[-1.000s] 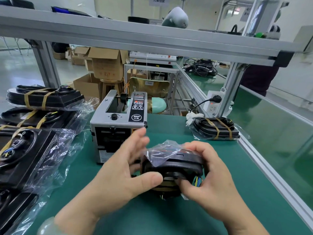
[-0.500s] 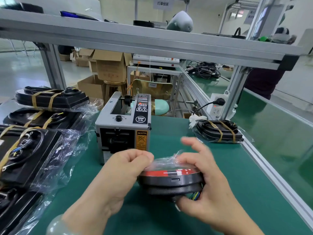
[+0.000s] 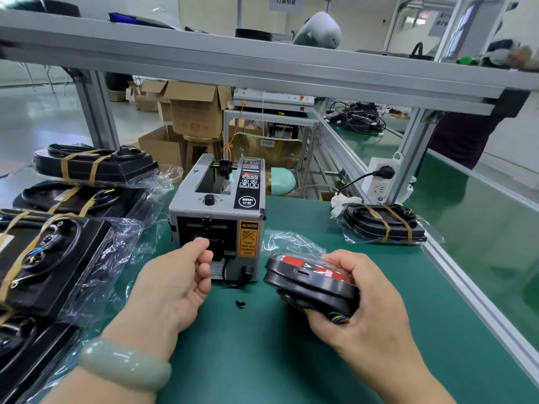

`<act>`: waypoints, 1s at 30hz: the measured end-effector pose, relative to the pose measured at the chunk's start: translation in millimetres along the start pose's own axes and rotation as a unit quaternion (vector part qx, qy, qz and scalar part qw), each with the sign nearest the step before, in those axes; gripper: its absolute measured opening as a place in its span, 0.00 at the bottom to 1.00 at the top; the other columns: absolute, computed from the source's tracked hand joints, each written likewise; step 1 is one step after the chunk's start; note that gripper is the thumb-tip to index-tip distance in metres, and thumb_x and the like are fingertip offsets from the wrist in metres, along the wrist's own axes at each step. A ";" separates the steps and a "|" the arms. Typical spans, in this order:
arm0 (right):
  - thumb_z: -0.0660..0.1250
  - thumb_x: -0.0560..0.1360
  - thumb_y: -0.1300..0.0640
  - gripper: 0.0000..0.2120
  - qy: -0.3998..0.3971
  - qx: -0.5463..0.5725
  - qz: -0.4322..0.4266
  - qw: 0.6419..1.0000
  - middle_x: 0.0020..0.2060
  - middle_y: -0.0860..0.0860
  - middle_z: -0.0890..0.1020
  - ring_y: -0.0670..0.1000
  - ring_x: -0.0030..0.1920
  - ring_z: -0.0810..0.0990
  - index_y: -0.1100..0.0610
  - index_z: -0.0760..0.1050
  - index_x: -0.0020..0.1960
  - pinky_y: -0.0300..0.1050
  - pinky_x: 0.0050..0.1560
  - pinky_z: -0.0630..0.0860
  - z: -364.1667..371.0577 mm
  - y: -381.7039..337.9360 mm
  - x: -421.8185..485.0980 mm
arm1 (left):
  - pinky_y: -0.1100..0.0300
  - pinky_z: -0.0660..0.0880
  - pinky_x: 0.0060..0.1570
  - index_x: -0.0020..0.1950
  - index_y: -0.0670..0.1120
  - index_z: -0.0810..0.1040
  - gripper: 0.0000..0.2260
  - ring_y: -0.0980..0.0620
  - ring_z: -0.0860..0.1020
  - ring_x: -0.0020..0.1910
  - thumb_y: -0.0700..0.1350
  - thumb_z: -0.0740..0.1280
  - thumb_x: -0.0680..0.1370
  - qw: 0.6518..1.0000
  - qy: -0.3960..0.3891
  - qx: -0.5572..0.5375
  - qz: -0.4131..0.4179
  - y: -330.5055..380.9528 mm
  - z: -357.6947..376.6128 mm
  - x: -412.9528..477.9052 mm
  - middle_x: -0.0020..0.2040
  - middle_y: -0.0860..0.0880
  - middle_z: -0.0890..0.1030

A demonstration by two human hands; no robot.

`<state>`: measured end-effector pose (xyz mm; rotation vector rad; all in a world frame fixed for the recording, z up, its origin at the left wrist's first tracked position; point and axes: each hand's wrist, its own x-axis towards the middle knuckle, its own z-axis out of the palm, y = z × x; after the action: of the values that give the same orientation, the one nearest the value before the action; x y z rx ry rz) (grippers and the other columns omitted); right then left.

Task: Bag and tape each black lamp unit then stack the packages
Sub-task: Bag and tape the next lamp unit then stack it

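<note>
The fingers of my right hand grip the bagged black round lamp unit, just right of the grey box-shaped tape dispenser. My left hand is half curled at the dispenser's front; whether it pinches tape, I cannot tell.

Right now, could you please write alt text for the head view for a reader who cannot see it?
A person's right hand grips a bagged black lamp unit over a green table, while the left hand hovers at the outlet of a grey tape dispenser. Taped packages lie stacked at left, another package at right.
</note>
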<state>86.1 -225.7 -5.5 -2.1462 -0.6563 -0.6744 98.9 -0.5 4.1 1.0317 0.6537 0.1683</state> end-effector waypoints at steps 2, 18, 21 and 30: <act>0.74 0.58 0.55 0.27 0.003 0.000 0.002 1.000 0.46 0.39 0.77 0.43 0.46 0.77 0.40 0.69 0.53 0.31 0.47 0.71 -0.2 -0.1 0.1 | 0.71 0.66 0.18 0.40 0.47 0.77 0.07 0.62 0.69 0.17 0.46 0.68 0.77 1.000 -0.002 -0.005 0.003 3.0 2.9 1.4 0.22 0.56 0.75; 0.75 0.57 0.54 0.29 0.009 -0.003 0.006 1.000 0.45 0.39 0.78 0.43 0.45 0.77 0.40 0.68 0.54 0.30 0.46 0.71 -0.3 0.0 -1.4 | 0.72 0.66 0.18 0.37 0.45 0.74 0.09 0.62 0.71 0.17 0.44 0.70 0.76 1.000 0.017 -0.004 -0.007 8.1 5.4 11.6 0.21 0.54 0.75; 0.75 0.57 0.54 0.28 0.010 -0.002 0.008 1.000 0.45 0.39 0.78 0.43 0.45 0.77 0.39 0.68 0.53 0.30 0.46 0.71 -0.4 0.1 -1.7 | 0.72 0.65 0.17 0.37 0.45 0.74 0.09 0.62 0.71 0.17 0.43 0.68 0.77 1.000 0.020 0.014 -0.002 6.8 4.4 12.5 0.20 0.54 0.74; 0.74 0.57 0.53 0.28 0.011 -0.005 0.007 1.000 0.45 0.38 0.78 0.42 0.44 0.76 0.40 0.68 0.53 0.31 0.46 0.71 -0.1 -2.0 -1.6 | 0.72 0.67 0.19 0.42 0.45 0.77 0.08 0.60 0.71 0.17 0.49 0.66 0.78 1.000 0.010 0.011 0.002 12.2 9.2 10.3 0.20 0.53 0.74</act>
<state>83.7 -225.0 -5.5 -2.1479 -0.6261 -0.6933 114.4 3.5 13.2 1.0532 0.6727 0.1764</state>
